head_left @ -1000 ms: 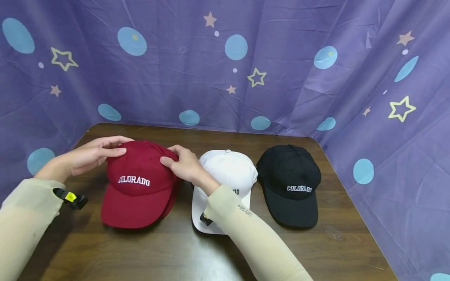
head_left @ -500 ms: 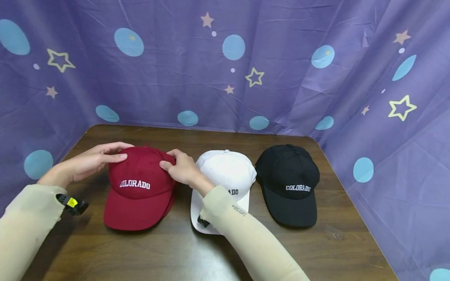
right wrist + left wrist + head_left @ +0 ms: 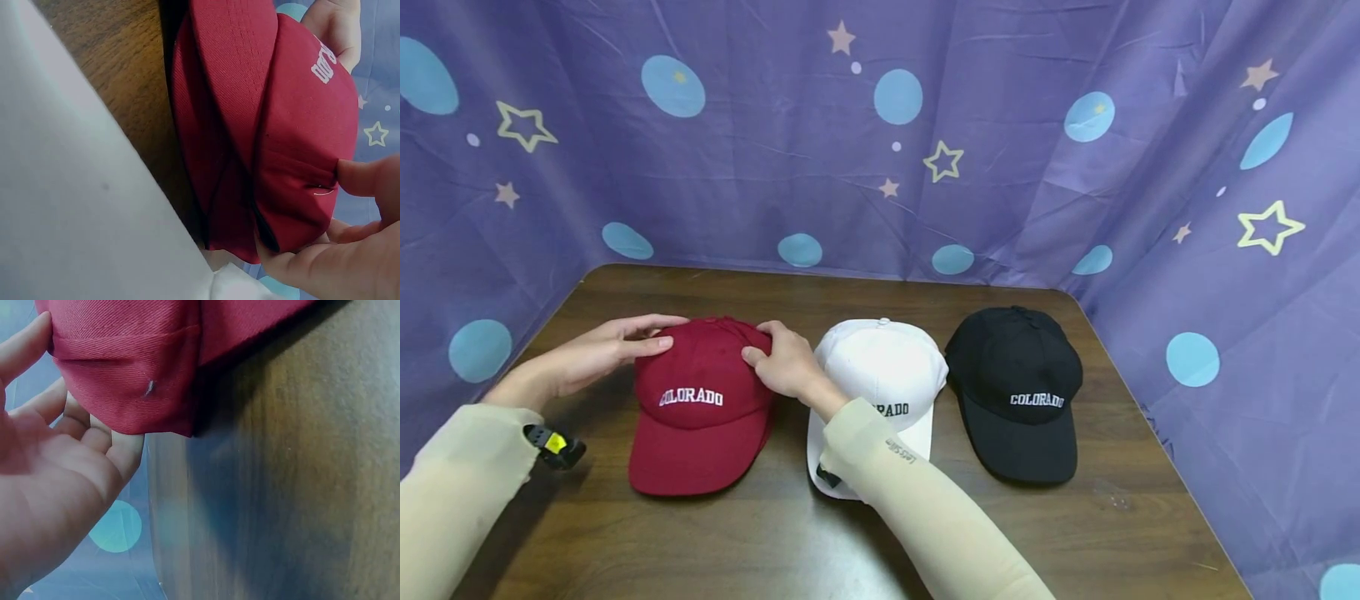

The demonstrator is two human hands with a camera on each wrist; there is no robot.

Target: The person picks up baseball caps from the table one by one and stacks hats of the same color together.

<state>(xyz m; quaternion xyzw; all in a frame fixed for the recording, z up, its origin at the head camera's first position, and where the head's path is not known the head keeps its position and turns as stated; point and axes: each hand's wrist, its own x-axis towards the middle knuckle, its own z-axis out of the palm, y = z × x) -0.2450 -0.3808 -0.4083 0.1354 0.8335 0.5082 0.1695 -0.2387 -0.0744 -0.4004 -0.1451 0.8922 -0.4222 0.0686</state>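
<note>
A red baseball cap [image 3: 700, 437] with white COLORADO lettering faces me at the left of the table, held at both sides of its crown. My left hand [image 3: 587, 358] grips its left side, thumb in front and fingers behind and under the edge in the left wrist view. On the other side, my right hand [image 3: 790, 362] pinches the crown between thumb and fingers. Beneath it, the right wrist view shows a second red cap [image 3: 190, 125], mostly covered, their brims lying close together. A white cap [image 3: 880, 367] sits just right of the right hand, partly hidden by the forearm.
A black cap [image 3: 1018, 367] with the same lettering stands right of the white one. All are on a brown wooden table [image 3: 737, 542]. A purple curtain [image 3: 1000, 125] with stars and dots surrounds the table's back and sides. Small clear scraps [image 3: 1112, 496] lie near the right edge.
Both hands have lowered the upper red cap and shifted it slightly right, so the lower cap's brim shows less. The white and black caps stay put.
</note>
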